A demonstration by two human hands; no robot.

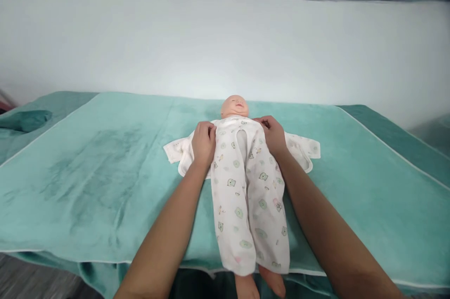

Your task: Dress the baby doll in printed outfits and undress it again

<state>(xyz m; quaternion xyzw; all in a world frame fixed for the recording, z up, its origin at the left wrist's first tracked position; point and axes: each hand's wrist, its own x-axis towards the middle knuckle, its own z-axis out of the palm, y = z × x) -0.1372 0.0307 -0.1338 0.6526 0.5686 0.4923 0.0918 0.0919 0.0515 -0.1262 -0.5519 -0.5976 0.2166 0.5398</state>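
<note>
A baby doll (235,107) lies on its back on a green cloth, head at the far side and bare feet (247,286) at the near edge. White baby pants (234,205) with a green animal print cover its body from the chest down to the ankles. Beneath it a matching baby shirt (298,149) is spread out, a sleeve to each side. My left hand (204,143) is closed at the left side of the pants' waist. At the upper right corner of the waist, my right hand (272,132) pinches the fabric; its fingertips are partly hidden.
The green cloth (98,186) covers the table and hangs over its near edge. A darker green bundle (26,121) lies at the far left. Behind the table stands a white wall (225,46) with a dark band on top. Grey flooring (31,280) shows at the lower left.
</note>
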